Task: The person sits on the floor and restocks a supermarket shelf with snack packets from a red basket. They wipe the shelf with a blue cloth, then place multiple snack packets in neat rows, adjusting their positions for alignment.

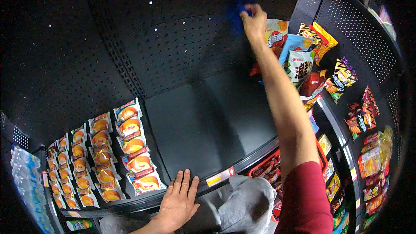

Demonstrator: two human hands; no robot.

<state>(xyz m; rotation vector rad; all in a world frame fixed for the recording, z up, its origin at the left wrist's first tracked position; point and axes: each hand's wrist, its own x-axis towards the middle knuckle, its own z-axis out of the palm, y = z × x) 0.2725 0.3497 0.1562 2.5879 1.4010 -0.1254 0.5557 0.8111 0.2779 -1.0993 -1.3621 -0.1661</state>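
My left hand (180,201) lies flat, fingers spread, on the front edge of a black metal shelf (201,120), beside a price label (220,177). My right arm reaches up and away. My right hand (255,19) is closed on a blurred blue cloth (239,19) against the dark perforated back panel (169,48). Just right of that hand stands a white snack bag (277,34). Rows of packaged buns (138,162) fill the left part of the shelf. My right forearm hides part of the shelf's right side.
Piled at the right are a light blue bag (294,45), a white and green bag (300,65) and a brown bag (313,83). More snack bags (360,117) lie on the right-hand shelves. Red baskets (265,162) with small packets sit below. Wrapped water bottles (31,182) stand far left.
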